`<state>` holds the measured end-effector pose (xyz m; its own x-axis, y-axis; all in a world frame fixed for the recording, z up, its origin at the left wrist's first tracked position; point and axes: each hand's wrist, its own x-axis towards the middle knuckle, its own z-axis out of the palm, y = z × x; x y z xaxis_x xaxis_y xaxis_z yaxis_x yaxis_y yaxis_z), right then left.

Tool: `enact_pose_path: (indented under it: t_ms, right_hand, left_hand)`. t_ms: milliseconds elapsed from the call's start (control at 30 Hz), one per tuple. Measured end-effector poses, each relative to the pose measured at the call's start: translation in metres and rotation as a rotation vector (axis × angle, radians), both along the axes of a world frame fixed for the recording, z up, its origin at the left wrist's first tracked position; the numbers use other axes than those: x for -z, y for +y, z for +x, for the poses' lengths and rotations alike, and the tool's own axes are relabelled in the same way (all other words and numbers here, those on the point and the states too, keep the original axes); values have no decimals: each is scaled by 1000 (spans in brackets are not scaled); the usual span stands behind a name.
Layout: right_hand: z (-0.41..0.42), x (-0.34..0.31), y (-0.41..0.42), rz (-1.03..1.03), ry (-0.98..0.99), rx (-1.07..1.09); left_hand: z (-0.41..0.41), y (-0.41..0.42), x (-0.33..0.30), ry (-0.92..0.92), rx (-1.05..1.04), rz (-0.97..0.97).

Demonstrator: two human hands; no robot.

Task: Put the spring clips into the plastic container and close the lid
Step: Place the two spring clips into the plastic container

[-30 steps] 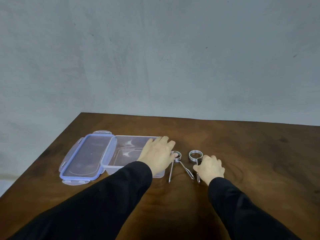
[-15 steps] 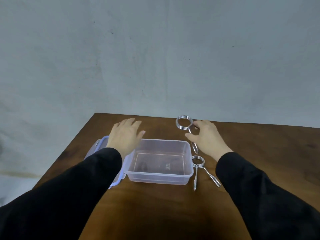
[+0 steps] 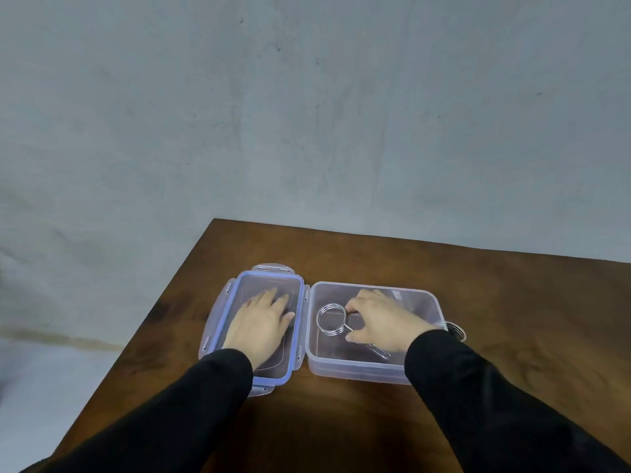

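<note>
You're at a bare wooden counter (image 3: pixel 375 254) against a plain grey wall (image 3: pixel 307 114); kind of room can't be told.

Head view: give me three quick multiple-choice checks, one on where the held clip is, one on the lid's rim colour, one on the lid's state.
1. Where is the spring clip that the right hand holds?
A. on the lid
B. inside the plastic container
C. off the table

2. What colour is the lid rim?
A. red
B. green
C. blue

3. What state is the lid in?
A. off, flat beside the container
B. latched on the container
C. standing on edge

Answers: 
1 B, the clip's coil and legs sit within the container walls. 
2 C, a blue band edges the clear lid. 
3 A, it lies flat under the left hand, left of the open container.
</note>
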<state>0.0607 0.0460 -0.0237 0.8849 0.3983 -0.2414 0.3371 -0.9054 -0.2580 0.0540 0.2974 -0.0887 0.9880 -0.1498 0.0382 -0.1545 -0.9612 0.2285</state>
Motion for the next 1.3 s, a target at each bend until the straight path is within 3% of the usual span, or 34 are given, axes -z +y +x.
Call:
enact_pose_path:
  t_ms: [300, 867, 1133, 1233, 1300]
  right_hand:
    - [-3, 12, 1, -17, 88, -5]
    - [-5, 19, 1, 43, 70, -40]
    - [-11, -14, -38, 364, -307, 252]
    - [-12, -21, -69, 390, -423, 452]
    - [-14, -19, -89, 366, -401, 584]
  left_hand:
    - [1, 5, 26, 41, 42, -50]
    - [2, 4, 25, 39, 26, -36]
    - [1, 3, 25, -4, 6, 1]
    - [2, 4, 28, 6, 20, 11]
    - [2, 4, 28, 1, 20, 22]
